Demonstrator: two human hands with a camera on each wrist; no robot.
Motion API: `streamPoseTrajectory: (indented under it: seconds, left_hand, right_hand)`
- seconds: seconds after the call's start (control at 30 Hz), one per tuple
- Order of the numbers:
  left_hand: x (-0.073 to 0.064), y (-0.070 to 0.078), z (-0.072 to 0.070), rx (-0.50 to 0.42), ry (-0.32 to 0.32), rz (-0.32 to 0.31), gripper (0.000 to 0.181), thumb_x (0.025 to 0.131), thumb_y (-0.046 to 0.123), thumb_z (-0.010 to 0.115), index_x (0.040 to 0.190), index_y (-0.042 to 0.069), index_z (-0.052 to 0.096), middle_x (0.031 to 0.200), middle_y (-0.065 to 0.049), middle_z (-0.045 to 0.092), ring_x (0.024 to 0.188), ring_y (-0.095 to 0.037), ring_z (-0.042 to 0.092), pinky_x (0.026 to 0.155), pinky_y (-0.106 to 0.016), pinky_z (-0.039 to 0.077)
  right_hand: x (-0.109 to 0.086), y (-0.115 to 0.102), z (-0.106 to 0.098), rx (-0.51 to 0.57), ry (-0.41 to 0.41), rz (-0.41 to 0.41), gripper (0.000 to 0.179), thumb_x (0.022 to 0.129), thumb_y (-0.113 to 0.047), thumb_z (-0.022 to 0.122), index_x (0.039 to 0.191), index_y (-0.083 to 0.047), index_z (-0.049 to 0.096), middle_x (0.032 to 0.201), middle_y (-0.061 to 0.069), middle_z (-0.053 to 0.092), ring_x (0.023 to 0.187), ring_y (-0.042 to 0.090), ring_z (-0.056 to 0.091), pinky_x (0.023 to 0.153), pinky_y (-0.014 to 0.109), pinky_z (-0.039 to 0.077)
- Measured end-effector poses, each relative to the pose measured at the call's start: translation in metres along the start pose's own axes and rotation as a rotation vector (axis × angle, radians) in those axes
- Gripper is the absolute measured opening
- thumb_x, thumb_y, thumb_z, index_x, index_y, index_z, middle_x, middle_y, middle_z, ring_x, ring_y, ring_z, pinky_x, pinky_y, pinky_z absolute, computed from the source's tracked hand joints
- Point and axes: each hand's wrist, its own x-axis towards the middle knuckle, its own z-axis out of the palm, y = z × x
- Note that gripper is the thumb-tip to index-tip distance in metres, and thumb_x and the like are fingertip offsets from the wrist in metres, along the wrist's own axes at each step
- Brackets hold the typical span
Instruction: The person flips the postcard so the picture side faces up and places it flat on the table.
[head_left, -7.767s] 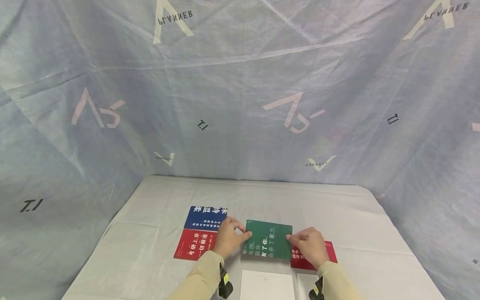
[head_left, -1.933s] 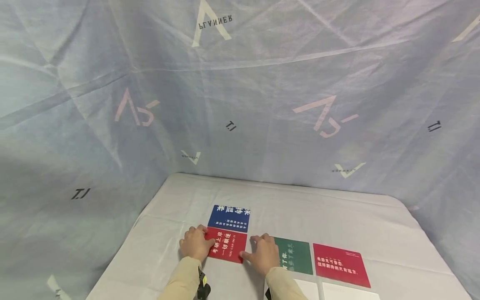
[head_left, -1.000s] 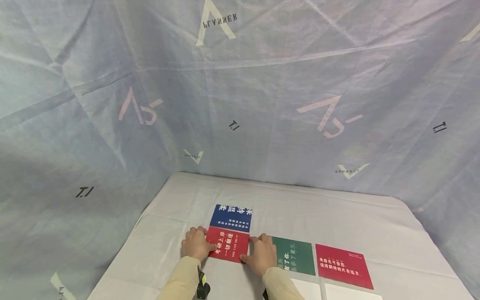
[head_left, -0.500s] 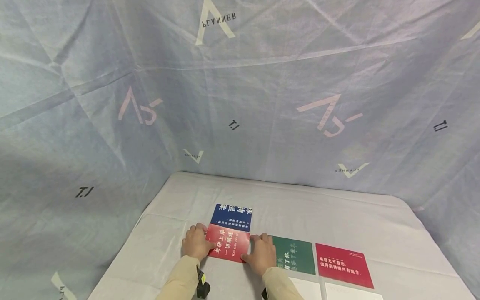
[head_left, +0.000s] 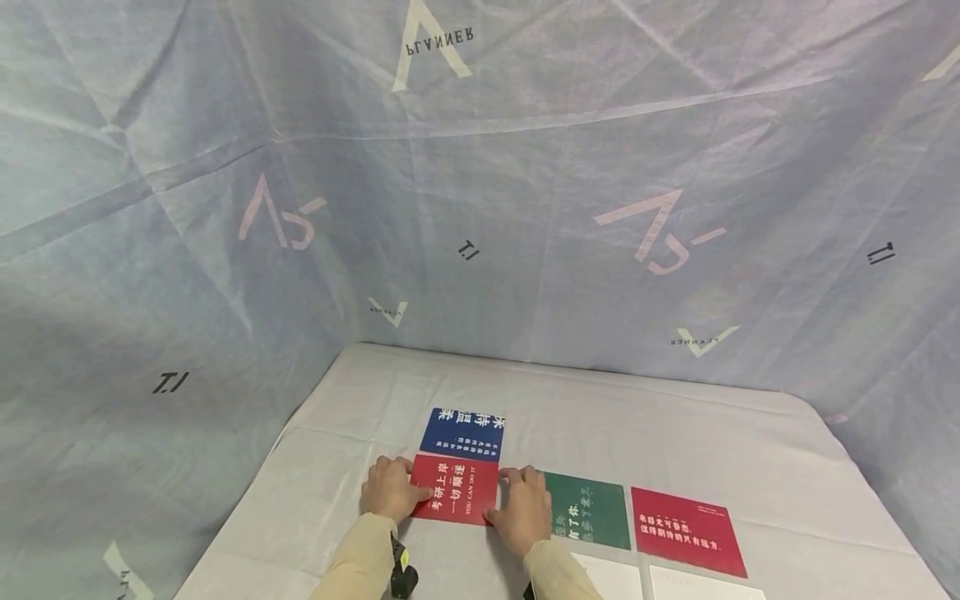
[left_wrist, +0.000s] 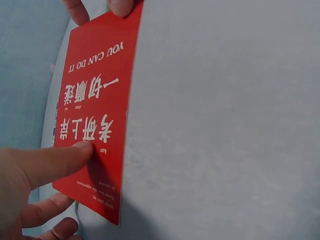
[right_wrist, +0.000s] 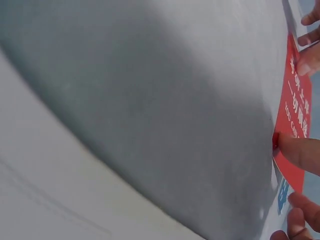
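A red card [head_left: 455, 490] with white Chinese lettering and "YOU CAN DO IT" lies between my two hands. My left hand [head_left: 389, 490] holds its left side, and the thumb [left_wrist: 60, 162] lies on the printed face in the left wrist view. Fingers of that hand sit at the card's edge. On the opposite side my right hand [head_left: 524, 512] grips the card, thumb [right_wrist: 300, 152] over the near right corner and other fingers past the edge. A blue card [head_left: 463, 433] lies directly behind, its near edge meeting the red card's far edge.
Right of my right hand lies a green card [head_left: 591, 510], partly covered by that hand. Beyond it is a second red card [head_left: 688, 531]. Two white cards [head_left: 705, 585] lie nearer the front. A pale cloth covers the table [head_left: 585, 400]; a grey fabric backdrop [head_left: 480, 167] surrounds it.
Earlier both hands held the green card up; now it lies on the table and they hold the left red card. The view has turned left. Lately the red card tipped slightly and came back down.
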Motion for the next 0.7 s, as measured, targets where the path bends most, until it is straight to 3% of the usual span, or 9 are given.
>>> streamPoseTrajectory:
  seconds: [0.27, 0.47, 0.7]
  left_hand:
    - [0.0011, 0.0005, 0.0002, -0.033, 0.036, 0.012, 0.047, 0.071, 0.018, 0.093, 0.104, 0.000, 0.065, 0.092, -0.012, 0.055, 0.092, -0.032, 0.054, 0.083, -0.053, 0.045]
    - [0.0008, 0.0013, 0.0010, -0.061, 0.057, 0.032, 0.045, 0.072, 0.019, 0.092, 0.104, 0.001, 0.065, 0.094, -0.011, 0.055, 0.093, -0.031, 0.054, 0.081, -0.051, 0.044]
    - [0.0016, 0.0064, 0.0000, -0.103, 0.080, 0.039, 0.044, 0.075, 0.019, 0.091, 0.105, 0.000, 0.065, 0.097, -0.012, 0.055, 0.095, -0.031, 0.053, 0.081, -0.051, 0.045]
  right_hand:
    - [-0.0005, 0.0039, -0.0029, -0.010, -0.031, -0.006, 0.052, 0.066, -0.023, 0.094, 0.108, 0.002, 0.075, 0.091, 0.004, 0.050, 0.091, 0.021, 0.043, 0.079, 0.043, 0.041]
    - [0.0000, 0.0056, -0.0033, 0.046, -0.033, 0.035, 0.025, 0.075, -0.022, 0.090, 0.085, -0.005, 0.074, 0.090, 0.002, 0.048, 0.090, 0.021, 0.044, 0.079, 0.043, 0.041]
    - [0.0025, 0.0067, -0.0066, 0.102, -0.017, 0.086, 0.028, 0.083, -0.021, 0.084, 0.070, -0.012, 0.062, 0.087, 0.001, 0.048, 0.085, 0.020, 0.046, 0.075, 0.041, 0.042]
